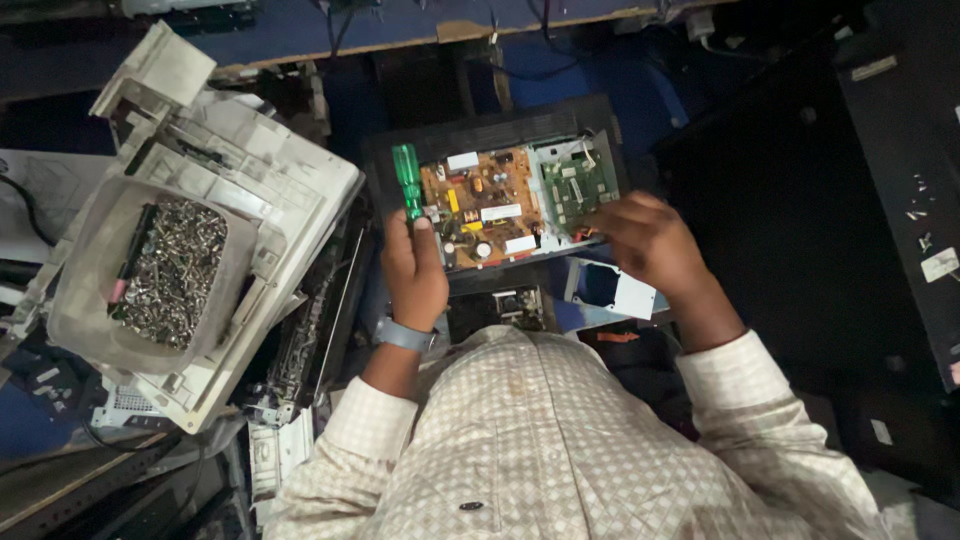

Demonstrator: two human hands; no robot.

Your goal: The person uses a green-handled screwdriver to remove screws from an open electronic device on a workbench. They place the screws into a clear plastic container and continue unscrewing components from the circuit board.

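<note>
- Head view looks straight down at a person in a pale checked shirt (560,440), bent over a black plastic tray (490,130) that holds two circuit boards side by side.
- Left hand (415,275), with a grey watch (405,335) at the wrist, is closed around a screwdriver (407,180); its clear green handle sticks up past the thumb over the tray's left end. The shaft and tip are hidden, so where it bears I cannot tell.
- Right hand (650,240) rests at the tray's right edge beside the small green board (572,185), fingers curled down toward the board's lower corner; whether they pinch anything I cannot tell.
- Larger brown board (485,200) lies between the two hands, studded with yellow, white and round parts.
- Risk, as I judge it: a slipping tip could gouge the brown board or knock off a small part, since the tray seems steadied by one hand only.
- Risk: any freed screw could vanish into the dark clutter below, because the tray sits above an open gap.
- Left of the person, a cloudy plastic tub (85,290) of shiny metal screws (175,270) sits on a cracked white plastic housing (300,190); it looks tilted and could spill if bumped.
- Blue surface (300,25) runs along the top edge.
</note>
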